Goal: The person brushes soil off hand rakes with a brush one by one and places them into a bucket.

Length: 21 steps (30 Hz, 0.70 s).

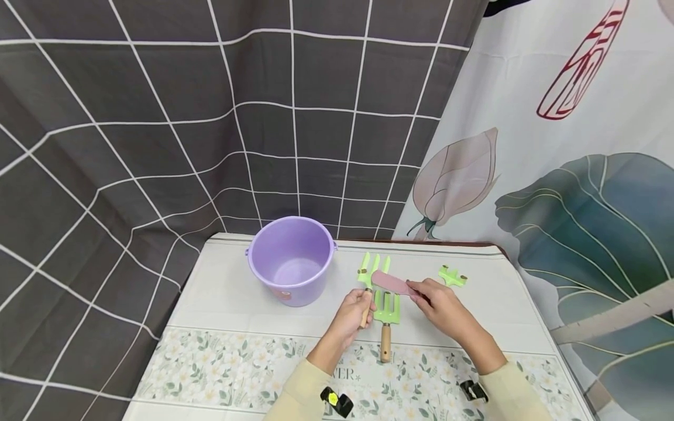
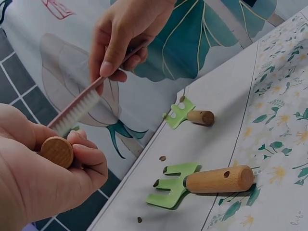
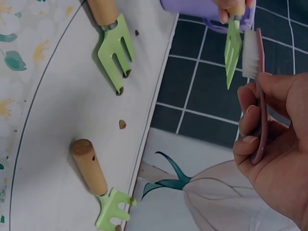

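Observation:
My left hand (image 1: pixel 347 316) grips the wooden handle of a green hand fork (image 3: pixel 233 53), its tines pointing away from me. My right hand (image 1: pixel 446 309) pinches a pink brush (image 1: pixel 391 283) with white bristles. In the right wrist view the bristles (image 3: pixel 250 54) face the fork's green head, close beside it. Below the hands, a second green hand fork (image 2: pixel 216 181) with a wooden handle lies on the table, brown bits on its tine tips. A small green rake (image 2: pixel 182 113) lies farther right, also with brown bits on its prongs.
A purple bucket (image 1: pixel 312 292) stands at the back left of the table (image 1: pixel 210 292). Loose brown crumbs (image 3: pixel 122 124) lie on the white cloth near the tools. A floral band (image 1: pixel 210 362) runs across the front. Dark gridded curtain (image 1: pixel 263 146) hangs behind, with a printed white one at right.

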Available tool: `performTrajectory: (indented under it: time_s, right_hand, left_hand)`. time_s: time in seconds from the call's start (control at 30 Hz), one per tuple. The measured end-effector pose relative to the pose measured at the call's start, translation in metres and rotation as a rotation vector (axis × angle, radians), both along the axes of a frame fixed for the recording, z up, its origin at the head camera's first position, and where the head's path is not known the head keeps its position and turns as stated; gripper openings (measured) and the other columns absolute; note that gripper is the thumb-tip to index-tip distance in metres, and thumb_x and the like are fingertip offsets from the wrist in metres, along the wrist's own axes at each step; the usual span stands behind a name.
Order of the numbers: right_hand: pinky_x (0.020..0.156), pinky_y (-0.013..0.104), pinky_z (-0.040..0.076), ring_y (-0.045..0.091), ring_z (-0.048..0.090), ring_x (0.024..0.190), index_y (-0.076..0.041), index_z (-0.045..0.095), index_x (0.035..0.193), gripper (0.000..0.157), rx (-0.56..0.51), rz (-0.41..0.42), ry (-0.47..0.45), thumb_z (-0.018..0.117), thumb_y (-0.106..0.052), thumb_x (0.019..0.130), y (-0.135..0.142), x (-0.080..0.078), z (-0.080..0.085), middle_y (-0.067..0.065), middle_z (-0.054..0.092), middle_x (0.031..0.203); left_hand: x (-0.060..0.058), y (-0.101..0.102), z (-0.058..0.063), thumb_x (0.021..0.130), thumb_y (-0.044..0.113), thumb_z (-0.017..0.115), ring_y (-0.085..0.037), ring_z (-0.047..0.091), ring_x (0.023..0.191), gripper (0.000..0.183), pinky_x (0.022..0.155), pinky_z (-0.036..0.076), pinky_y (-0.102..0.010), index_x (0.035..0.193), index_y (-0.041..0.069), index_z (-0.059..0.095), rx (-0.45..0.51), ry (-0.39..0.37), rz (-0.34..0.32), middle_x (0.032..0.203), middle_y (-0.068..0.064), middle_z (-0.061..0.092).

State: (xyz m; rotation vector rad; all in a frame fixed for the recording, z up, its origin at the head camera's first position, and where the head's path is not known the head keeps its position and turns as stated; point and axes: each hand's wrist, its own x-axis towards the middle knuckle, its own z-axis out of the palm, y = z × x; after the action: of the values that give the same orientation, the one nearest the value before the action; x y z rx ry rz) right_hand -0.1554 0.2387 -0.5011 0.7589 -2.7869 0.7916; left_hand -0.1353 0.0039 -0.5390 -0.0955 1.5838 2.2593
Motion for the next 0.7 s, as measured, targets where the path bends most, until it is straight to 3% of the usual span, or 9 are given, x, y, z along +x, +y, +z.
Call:
performTrajectory:
  time_s: [0.23, 0.43, 0.7]
  right_hand:
    - [0.057, 0.02, 0.046, 0.001, 0.048, 0.071, -0.001, 0.072, 0.125, 0.026, 0.009, 0.038, -0.045, 0.068, -0.007, 0.099, -0.006, -0.008, -0.001, 0.0, 0.068, 0.092]
    - [0.057, 0.021, 0.045, 0.001, 0.049, 0.07, -0.002, 0.073, 0.122, 0.024, 0.007, 0.029, -0.032, 0.067, -0.007, 0.1, -0.008, -0.015, -0.002, 0.0, 0.068, 0.09]
    - [0.056, 0.022, 0.043, 0.003, 0.046, 0.066, 0.0, 0.071, 0.126, 0.027, 0.022, -0.016, -0.061, 0.066, -0.009, 0.101, -0.008, -0.024, -0.003, 0.001, 0.067, 0.089]
  left_hand:
    - [0.001, 0.005, 0.005, 0.11, 0.013, 0.041, -0.01, 0.046, 0.068, 0.028, 0.054, 0.039, -0.015, 0.131, -0.005, 0.039, -0.041, 0.009, 0.016, 0.092, -0.003, 0.05]
    - [0.001, 0.007, 0.004, 0.11, 0.011, 0.041, -0.01, 0.045, 0.068, 0.029, 0.053, 0.038, -0.014, 0.133, -0.006, 0.037, -0.039, 0.022, 0.01, 0.091, -0.002, 0.049]
    - [0.004, 0.004, 0.001, 0.11, 0.013, 0.046, -0.008, 0.056, 0.06, 0.035, 0.053, 0.051, -0.017, 0.136, -0.01, 0.042, -0.023, 0.02, -0.019, 0.091, -0.006, 0.058]
